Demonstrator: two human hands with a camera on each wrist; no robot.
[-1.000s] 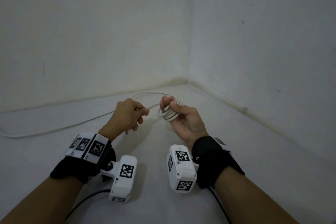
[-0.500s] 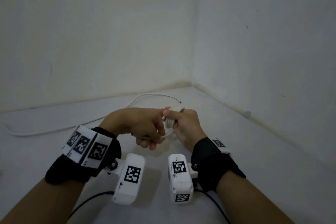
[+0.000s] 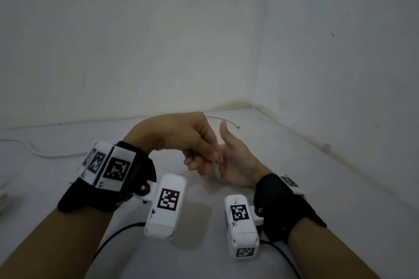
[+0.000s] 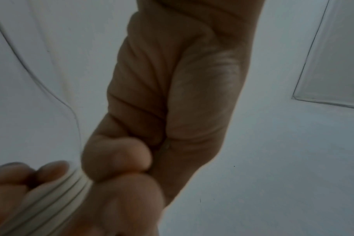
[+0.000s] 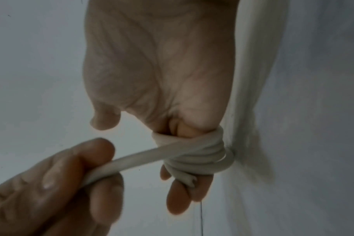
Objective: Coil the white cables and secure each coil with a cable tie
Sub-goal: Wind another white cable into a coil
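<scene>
A: Where is the white cable [image 5: 194, 157] right now?

B: Most of it is wound in several tight turns around the fingers [image 5: 178, 199] of the right hand [image 3: 235, 165], which point out fairly straight with the thumb lifted clear. The fingers serve as a spool, so the loops come out about the same size. One cut end sticks out from under the turns near the fingertips.

A: And the left hand [image 3: 192, 142]?

B: Its grip is narrow: the thumb and curled fingers pinch the free run of the cable just beside the coil. In the right wrist view that run goes straight and taut from the pinch to the coil, probably so the next turn lies snug against the others.

A: Is there still cable left to wind?

B: It looks so. In the head view a white strand lies on the tabletop [image 3: 317, 188] at the far left, and a thin length curves behind the hands at the far side. Whether those belong to this cable or a second one cannot be told.

A: Any cable tie around?

B: None shows in any view, so the coil is judged unsecured. Letting the tension go now would likely loosen the turns.
</scene>
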